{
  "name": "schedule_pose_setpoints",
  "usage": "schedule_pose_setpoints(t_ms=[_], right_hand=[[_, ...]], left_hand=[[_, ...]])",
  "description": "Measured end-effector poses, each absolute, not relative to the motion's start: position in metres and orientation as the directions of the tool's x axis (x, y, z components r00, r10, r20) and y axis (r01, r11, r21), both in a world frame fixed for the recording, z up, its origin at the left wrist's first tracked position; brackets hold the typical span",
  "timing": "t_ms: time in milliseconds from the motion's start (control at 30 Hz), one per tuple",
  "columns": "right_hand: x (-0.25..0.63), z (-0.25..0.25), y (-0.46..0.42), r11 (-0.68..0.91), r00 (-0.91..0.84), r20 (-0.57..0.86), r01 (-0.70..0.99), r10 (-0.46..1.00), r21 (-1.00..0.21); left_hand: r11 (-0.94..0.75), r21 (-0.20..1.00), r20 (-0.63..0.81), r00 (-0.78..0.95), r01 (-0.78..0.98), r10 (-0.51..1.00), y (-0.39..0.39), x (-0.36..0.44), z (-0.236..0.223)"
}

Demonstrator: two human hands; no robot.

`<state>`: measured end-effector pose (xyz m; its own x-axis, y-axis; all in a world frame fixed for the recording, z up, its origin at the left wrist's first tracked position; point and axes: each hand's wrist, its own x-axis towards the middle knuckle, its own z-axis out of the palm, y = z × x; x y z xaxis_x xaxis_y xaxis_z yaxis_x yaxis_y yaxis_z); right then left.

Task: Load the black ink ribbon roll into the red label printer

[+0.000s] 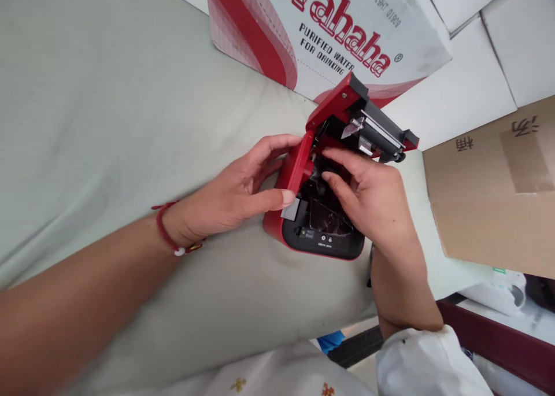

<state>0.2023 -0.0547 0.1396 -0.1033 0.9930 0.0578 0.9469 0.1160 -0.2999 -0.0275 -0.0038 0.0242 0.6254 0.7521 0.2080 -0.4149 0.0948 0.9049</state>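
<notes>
In the head view, the left hand [229, 193] grips the side wall of a red-and-black plastic box-shaped device [274, 225], thumb on the near side, apparently to steady it on the pale green, cloth-covered tabletop [108, 95]. Its hinged red lid [330, 104] stands raised, which leaves the dark interior reachable, just in front of a white-and-red printed carton [260, 26]. The right hand [381, 199] reaches inside, thumb and forefinger slightly apart; whether its grip holds anything, I cannot tell. Farther right sits a brown cardboard box [489, 217].
</notes>
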Motion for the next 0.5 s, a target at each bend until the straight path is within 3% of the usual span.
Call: schedule_pose_setpoints(t_ms=[133, 300, 400, 500], right_hand=[[0.202, 0.158, -0.075, 0.275, -0.234, 0.155, 0.892, 0.96, -0.359], [0.201, 0.161, -0.119, 0.503, -0.439, 0.263, 0.82, 0.859, -0.273], [0.203, 0.142, -0.141, 0.519, -0.431, 0.354, 0.829, 0.83, -0.207], [0.206, 0.126, -0.155, 0.475, -0.361, 0.441, 0.862, 0.821, -0.178]], left_hand=[[0.092, 0.907, 0.209, 0.629, -0.411, 0.749, -0.004, -0.027, 0.025], [-0.008, 0.911, 0.264, 0.567, -0.413, 0.781, -0.01, -0.024, 0.022], [-0.287, 0.916, 0.382, 0.39, -0.28, 0.838, -0.02, -0.025, 0.02], [-0.672, 0.736, 0.674, 0.189, -0.085, 0.714, -0.034, -0.028, 0.019]])
